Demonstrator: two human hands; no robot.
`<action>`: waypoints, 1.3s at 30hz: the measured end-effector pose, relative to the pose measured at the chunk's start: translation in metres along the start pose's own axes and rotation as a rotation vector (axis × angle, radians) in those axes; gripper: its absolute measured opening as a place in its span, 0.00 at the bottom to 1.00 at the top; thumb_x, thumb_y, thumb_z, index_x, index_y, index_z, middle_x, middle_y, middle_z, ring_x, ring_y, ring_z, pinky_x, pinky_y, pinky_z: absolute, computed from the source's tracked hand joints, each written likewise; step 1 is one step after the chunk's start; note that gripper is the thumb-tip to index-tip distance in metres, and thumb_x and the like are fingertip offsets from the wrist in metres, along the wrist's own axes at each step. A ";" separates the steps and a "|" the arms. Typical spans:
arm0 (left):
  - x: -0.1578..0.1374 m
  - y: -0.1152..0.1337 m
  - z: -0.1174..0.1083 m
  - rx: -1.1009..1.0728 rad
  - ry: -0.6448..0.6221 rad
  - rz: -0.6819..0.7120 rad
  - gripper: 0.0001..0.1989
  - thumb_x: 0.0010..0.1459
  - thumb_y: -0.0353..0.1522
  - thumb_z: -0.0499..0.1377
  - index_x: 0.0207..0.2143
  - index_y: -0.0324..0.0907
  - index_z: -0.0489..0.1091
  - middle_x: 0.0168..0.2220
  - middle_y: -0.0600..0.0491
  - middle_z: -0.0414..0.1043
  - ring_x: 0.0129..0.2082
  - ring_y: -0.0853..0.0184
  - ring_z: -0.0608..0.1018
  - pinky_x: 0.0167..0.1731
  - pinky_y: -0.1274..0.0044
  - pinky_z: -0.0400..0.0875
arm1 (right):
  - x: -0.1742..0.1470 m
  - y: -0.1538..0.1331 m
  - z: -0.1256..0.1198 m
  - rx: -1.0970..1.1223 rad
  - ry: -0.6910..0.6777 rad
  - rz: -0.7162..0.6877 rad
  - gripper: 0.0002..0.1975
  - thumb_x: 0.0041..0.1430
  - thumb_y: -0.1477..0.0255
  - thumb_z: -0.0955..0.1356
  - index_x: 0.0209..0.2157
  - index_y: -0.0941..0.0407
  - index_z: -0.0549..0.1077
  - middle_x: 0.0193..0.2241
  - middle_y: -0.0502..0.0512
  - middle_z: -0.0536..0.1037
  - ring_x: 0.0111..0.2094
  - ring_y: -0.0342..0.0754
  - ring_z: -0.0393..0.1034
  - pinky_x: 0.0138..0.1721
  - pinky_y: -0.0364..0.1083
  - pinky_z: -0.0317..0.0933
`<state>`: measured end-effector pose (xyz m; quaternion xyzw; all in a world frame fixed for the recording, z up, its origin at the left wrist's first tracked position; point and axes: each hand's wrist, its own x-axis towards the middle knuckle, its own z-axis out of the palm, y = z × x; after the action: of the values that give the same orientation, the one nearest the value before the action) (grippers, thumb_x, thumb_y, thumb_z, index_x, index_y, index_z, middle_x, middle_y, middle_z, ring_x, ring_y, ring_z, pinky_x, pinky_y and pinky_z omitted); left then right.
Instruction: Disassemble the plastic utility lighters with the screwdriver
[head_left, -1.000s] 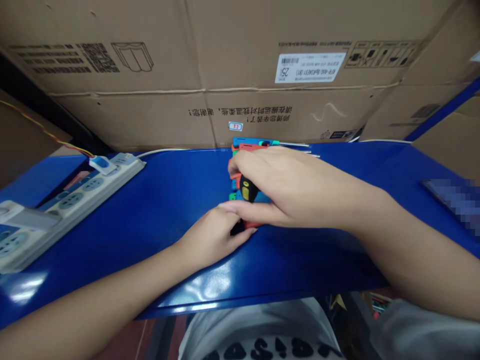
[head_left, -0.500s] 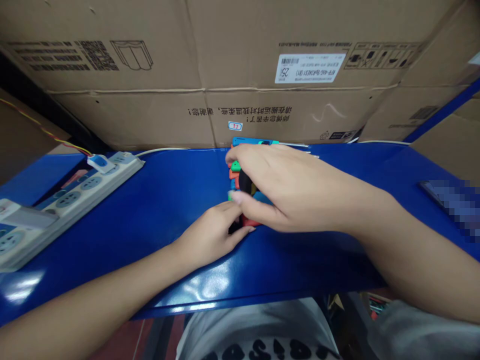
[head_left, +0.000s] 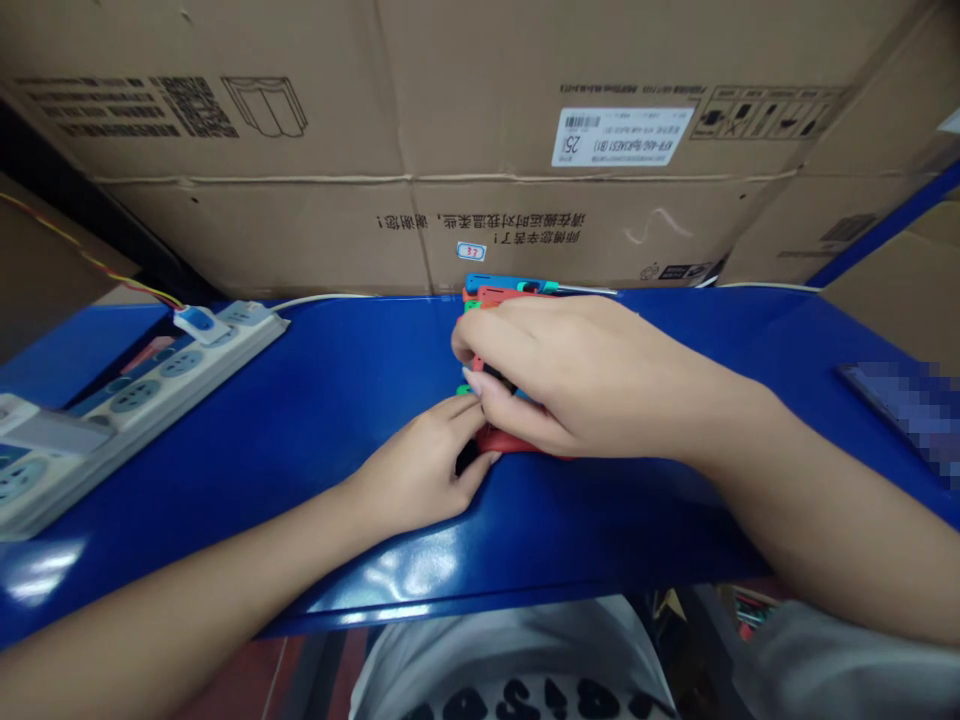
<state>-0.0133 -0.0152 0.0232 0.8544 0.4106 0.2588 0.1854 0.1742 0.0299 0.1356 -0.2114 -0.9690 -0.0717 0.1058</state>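
Two bare hands work near the middle of the frame. The right hand (head_left: 562, 375) curls over a row of coloured screwdrivers (head_left: 491, 297), thumb and fingers drawn together; what they grasp, if anything, cannot be told, since the back of the hand covers it. The left hand (head_left: 427, 460) lies just below and to the left, its fingers bent around the end of a red handle (head_left: 525, 442), the thumb tip touching it; how firmly it grips cannot be told. Most of the row is hidden beneath the right hand. At its far side a blue screwdriver (head_left: 495, 284) shows, its metal shaft (head_left: 596, 291) pointing right.

At the left of the frame a white power strip (head_left: 161, 385) slants across, with a blue-and-white plug (head_left: 201, 325) at its upper end. A flat dark device (head_left: 900, 420), its face blurred, rests at the right edge.

All this lies on a glossy blue table (head_left: 337, 370). A printed cardboard sheet (head_left: 300, 220) stands behind it; reddish floor (head_left: 240, 680) shows at lower left.
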 end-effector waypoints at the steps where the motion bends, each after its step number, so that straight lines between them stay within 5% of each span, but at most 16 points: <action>1: 0.000 0.000 0.000 -0.003 0.003 0.007 0.12 0.64 0.29 0.56 0.50 0.40 0.69 0.50 0.44 0.76 0.50 0.56 0.79 0.47 0.65 0.77 | 0.000 0.000 0.000 0.005 0.010 0.000 0.15 0.72 0.69 0.56 0.47 0.60 0.71 0.37 0.59 0.78 0.33 0.48 0.68 0.32 0.46 0.52; 5: -0.001 0.000 0.002 0.020 0.000 -0.013 0.12 0.64 0.31 0.58 0.50 0.41 0.69 0.48 0.45 0.75 0.48 0.56 0.79 0.48 0.63 0.77 | 0.001 0.001 0.000 -0.027 -0.001 0.052 0.17 0.72 0.67 0.56 0.46 0.60 0.71 0.36 0.59 0.79 0.33 0.49 0.68 0.31 0.46 0.50; 9: -0.001 -0.004 0.002 0.127 0.041 0.030 0.25 0.62 0.36 0.62 0.60 0.42 0.64 0.58 0.42 0.68 0.58 0.50 0.72 0.56 0.57 0.71 | 0.000 0.004 -0.005 -0.067 -0.059 0.120 0.19 0.72 0.62 0.57 0.44 0.59 0.72 0.32 0.59 0.78 0.31 0.51 0.69 0.30 0.46 0.49; 12: 0.001 -0.009 -0.001 0.228 0.088 0.049 0.30 0.61 0.43 0.64 0.61 0.41 0.64 0.62 0.39 0.64 0.62 0.46 0.66 0.60 0.54 0.66 | -0.002 0.005 -0.006 0.020 -0.044 0.087 0.15 0.71 0.66 0.58 0.48 0.58 0.71 0.40 0.60 0.79 0.36 0.50 0.70 0.32 0.46 0.52; 17: 0.005 -0.013 -0.005 0.264 -0.045 0.108 0.31 0.61 0.48 0.63 0.61 0.43 0.65 0.64 0.39 0.64 0.66 0.44 0.63 0.66 0.47 0.55 | -0.002 0.007 -0.004 0.036 -0.029 0.063 0.19 0.73 0.60 0.57 0.49 0.59 0.70 0.42 0.60 0.79 0.36 0.50 0.70 0.33 0.46 0.54; 24: 0.005 -0.004 -0.008 0.257 -0.062 0.110 0.20 0.64 0.40 0.61 0.55 0.43 0.70 0.60 0.41 0.69 0.63 0.47 0.68 0.62 0.51 0.64 | 0.000 0.004 -0.003 0.062 -0.007 0.022 0.15 0.72 0.68 0.58 0.50 0.58 0.69 0.42 0.57 0.79 0.33 0.47 0.69 0.30 0.45 0.51; 29: 0.002 0.002 -0.010 0.292 -0.040 0.058 0.15 0.63 0.39 0.62 0.50 0.43 0.73 0.52 0.42 0.72 0.56 0.47 0.73 0.55 0.53 0.70 | -0.001 0.003 -0.005 -0.033 -0.044 0.071 0.19 0.73 0.61 0.57 0.46 0.59 0.72 0.32 0.56 0.79 0.28 0.47 0.67 0.28 0.46 0.48; 35: 0.005 0.001 -0.011 0.220 0.015 0.011 0.15 0.63 0.39 0.63 0.49 0.44 0.73 0.53 0.43 0.71 0.55 0.49 0.72 0.54 0.54 0.71 | -0.004 0.005 -0.002 0.111 0.027 -0.022 0.21 0.68 0.67 0.60 0.59 0.60 0.64 0.49 0.62 0.77 0.38 0.49 0.71 0.33 0.46 0.56; 39: 0.006 0.000 -0.011 0.159 -0.007 -0.001 0.14 0.63 0.38 0.63 0.49 0.45 0.74 0.52 0.44 0.71 0.55 0.50 0.72 0.55 0.55 0.70 | -0.002 0.003 -0.002 0.067 -0.024 -0.005 0.18 0.72 0.61 0.58 0.50 0.59 0.70 0.37 0.56 0.80 0.30 0.47 0.69 0.29 0.46 0.52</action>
<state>-0.0171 -0.0098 0.0340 0.8671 0.4295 0.2224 0.1187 0.1774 0.0319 0.1372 -0.2064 -0.9725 -0.0369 0.1012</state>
